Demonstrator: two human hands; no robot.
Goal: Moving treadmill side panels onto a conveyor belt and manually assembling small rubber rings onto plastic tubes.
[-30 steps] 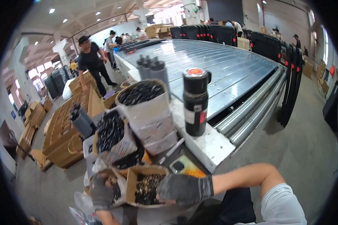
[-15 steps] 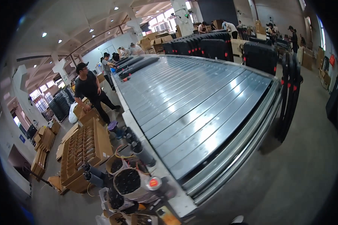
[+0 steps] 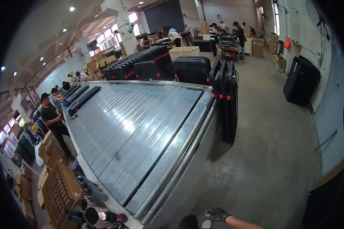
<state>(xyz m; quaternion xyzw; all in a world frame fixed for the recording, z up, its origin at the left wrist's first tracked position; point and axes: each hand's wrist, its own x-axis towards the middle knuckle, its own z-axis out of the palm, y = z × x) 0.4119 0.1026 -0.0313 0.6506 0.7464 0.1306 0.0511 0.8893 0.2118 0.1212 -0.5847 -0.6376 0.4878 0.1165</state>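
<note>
My right hand [image 3: 218, 215], in a dark grey glove with bare fingertips, shows at the lower edge, over the concrete floor. Its fingers are loosely bent and apart, with nothing seen in them. My left hand is out of view. Nearest to the right hand is the end of a long conveyor table [image 3: 141, 149] with shiny metal slats and rollers along its near side. Below the hand, a light shoe tip [image 3: 205, 224] and a dark rounded shape [image 3: 189, 222] show.
Black folded panels with red tabs [image 3: 226, 103] stand upright at the table's far right corner. More black cases [image 3: 302, 82] lean on the right wall. Cardboard boxes [image 3: 59, 187] and dark tubes [image 3: 93, 191] line the left side. A person [image 3: 51, 118] stands beside the table; others work farther back.
My view has swung to the right, so the table sits farther left and more floor and the right wall show. My gloved right hand has come into view at the bottom.
</note>
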